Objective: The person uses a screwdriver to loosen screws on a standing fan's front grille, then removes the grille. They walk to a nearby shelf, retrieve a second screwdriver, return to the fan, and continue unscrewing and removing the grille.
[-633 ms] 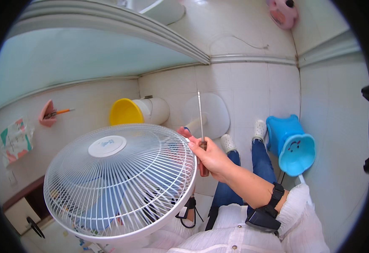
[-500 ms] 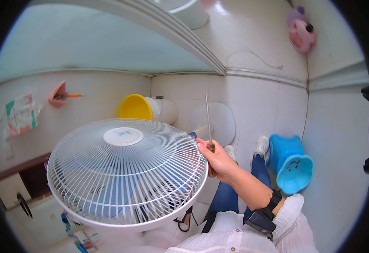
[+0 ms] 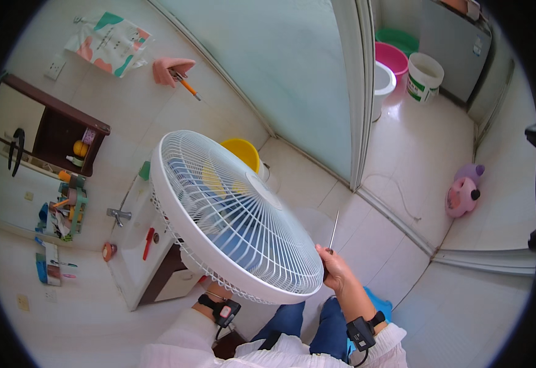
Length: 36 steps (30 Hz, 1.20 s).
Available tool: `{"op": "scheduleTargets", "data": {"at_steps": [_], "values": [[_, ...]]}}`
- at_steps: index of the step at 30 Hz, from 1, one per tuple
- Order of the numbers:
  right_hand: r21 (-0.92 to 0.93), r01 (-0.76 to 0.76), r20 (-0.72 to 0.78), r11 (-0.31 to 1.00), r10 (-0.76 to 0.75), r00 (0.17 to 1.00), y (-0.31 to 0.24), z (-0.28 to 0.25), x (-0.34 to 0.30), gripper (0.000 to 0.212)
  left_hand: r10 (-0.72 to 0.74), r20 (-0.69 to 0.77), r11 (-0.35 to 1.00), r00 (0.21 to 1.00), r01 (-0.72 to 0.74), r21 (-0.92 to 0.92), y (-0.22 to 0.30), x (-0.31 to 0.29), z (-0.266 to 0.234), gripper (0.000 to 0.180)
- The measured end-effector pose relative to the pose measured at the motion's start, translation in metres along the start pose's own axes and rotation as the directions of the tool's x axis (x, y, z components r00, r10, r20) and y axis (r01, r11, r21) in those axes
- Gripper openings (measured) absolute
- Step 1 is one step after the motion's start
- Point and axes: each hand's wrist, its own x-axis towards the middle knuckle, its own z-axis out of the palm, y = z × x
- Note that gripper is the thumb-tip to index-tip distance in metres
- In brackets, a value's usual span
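Observation:
A white electric fan head (image 3: 283, 239) with a round wire guard is held up in front of me, tilted so its front faces up and to the right. Blue fan blades (image 3: 231, 242) show through the wires. At the guard's lower right rim, my right hand (image 3: 336, 271) is closed round a screwdriver (image 3: 335, 228), its thin metal shaft pointing up. The fingers of that hand also meet the rim. My left forearm (image 3: 205, 308) reaches up behind the fan, which hides the left hand's fingers.
To the left are a washbasin with a tap (image 3: 119, 214), a red-handled item (image 3: 148, 243) and a dark open cabinet (image 3: 65, 138). Behind the fan stands a yellow basin (image 3: 243, 153). A frosted sliding door (image 3: 292, 80), buckets (image 3: 425, 76) and a pink watering can (image 3: 462, 197) lie beyond.
The fan has tipped from facing mostly upward to leaning right, with its right side lower. My view has swung round, and my left forearm now shows. The screwdriver stays in my right hand.

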Motion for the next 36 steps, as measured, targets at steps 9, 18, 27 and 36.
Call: {"op": "scheduleTargets", "data": {"at_steps": [9,18,27,36], "values": [[0.045,0.014,0.042,0.999,-0.016,0.999,0.026,-0.021,-0.007,0.02,-0.049,0.028,0.972,0.998,0.041,0.233,-0.014,0.041,-0.015,0.037],[0.341,0.121,-0.021,0.932,-0.121,0.992,0.088,-0.032,-0.03,0.018,-0.09,0.112,0.869,0.99,0.023,0.494,-0.025,0.084,0.005,0.038],[0.553,0.143,-0.051,0.821,-0.138,0.989,0.143,-0.019,-0.033,0.017,-0.118,0.179,0.739,0.977,-0.034,0.673,-0.027,0.12,0.025,0.039],[0.636,0.198,0.014,0.746,-0.267,0.964,0.161,0.014,0.005,0.015,-0.157,0.223,0.661,0.962,-0.066,0.748,-0.021,0.15,0.031,0.04]]}}
